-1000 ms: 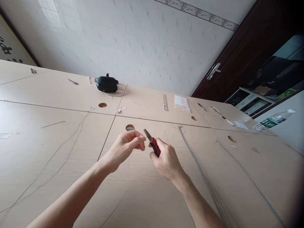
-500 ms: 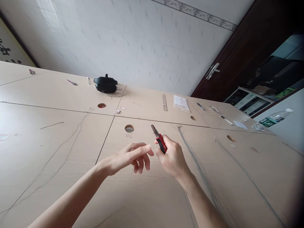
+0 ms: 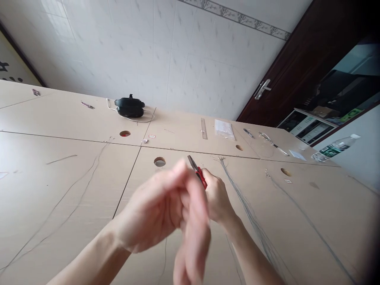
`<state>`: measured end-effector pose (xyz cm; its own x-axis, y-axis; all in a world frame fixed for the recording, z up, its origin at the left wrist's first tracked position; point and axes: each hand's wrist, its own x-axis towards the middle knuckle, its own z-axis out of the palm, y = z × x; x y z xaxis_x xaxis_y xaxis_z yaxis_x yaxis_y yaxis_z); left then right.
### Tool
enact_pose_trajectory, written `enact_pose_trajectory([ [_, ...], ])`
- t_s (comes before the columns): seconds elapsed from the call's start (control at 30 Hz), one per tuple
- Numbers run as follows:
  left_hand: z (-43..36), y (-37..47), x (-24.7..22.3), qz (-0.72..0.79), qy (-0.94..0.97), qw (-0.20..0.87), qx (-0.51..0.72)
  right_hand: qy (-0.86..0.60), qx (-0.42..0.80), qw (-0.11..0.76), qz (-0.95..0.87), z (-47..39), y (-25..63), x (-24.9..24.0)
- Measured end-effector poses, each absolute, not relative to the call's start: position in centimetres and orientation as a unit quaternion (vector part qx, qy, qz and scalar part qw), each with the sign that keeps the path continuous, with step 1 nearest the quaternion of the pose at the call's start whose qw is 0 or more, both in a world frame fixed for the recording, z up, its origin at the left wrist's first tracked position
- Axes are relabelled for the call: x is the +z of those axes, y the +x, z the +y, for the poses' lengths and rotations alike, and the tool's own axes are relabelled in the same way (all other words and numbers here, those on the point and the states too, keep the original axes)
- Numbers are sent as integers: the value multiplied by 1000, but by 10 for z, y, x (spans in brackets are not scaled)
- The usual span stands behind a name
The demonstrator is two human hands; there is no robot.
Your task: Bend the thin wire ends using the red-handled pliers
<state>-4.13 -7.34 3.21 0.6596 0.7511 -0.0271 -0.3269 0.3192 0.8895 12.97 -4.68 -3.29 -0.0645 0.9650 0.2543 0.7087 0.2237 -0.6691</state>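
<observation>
Large and blurred, my left hand [image 3: 160, 213] is raised over the middle of the table [image 3: 74, 130], palm partly showing. Its thumb and forefinger tips meet at the top, and whatever they pinch is too small to make out. A thin wire [image 3: 165, 257] shows just below this hand. Beyond it, my right hand [image 3: 218, 196] is closed round red-and-black pliers [image 3: 201, 176], whose dark jaws point up and left. My left fingers hide part of the pliers' handles. To the right of my right hand lies a long bundle of grey wires [image 3: 245, 204].
Another wire bundle [image 3: 305, 215] lies further right, and loose wires [image 3: 80, 180] lie at left. Along the back are a black case [image 3: 130, 107], a ruler [image 3: 203, 128], a plastic packet [image 3: 225, 130], pens and a bottle [image 3: 335, 149]. Round holes [image 3: 159, 162] pierce the tabletop.
My left hand has come nearer the camera and turned its palm into view, now overlapping the pliers' handles. My right hand keeps its hold on the pliers. The view has shifted slightly.
</observation>
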Motion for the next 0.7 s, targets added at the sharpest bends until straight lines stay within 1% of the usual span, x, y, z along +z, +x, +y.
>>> enact_pose_trajectory([
  [0.1, -60, -40, 48, 276, 418, 674, 543, -596, 189, 342, -701, -48, 130, -33],
  [0.17, -46, -38, 50, 259, 361, 610, 656, -605, 189, 336, -697, -47, 130, -34],
  [0.23, -30, -37, 45, 226, 312, 561, 733, -613, 189, 327, -693, -45, 131, -35],
  [0.3, -15, -37, 34, 215, 271, 529, 775, -615, 188, 325, -693, -43, 131, -37],
  [0.37, -2, -35, 21, 234, 230, 510, 795, -614, 186, 329, -693, -42, 131, -38],
  [0.47, 10, -28, 0, 296, 210, 495, 789, -610, 184, 339, -692, -40, 132, -40],
  [0.6, 17, -14, -21, 374, 269, 494, 737, -609, 175, 348, -691, -39, 133, -41],
  [0.7, 20, -8, -33, 394, 299, 522, 695, -618, 176, 351, -681, -39, 135, -40],
])
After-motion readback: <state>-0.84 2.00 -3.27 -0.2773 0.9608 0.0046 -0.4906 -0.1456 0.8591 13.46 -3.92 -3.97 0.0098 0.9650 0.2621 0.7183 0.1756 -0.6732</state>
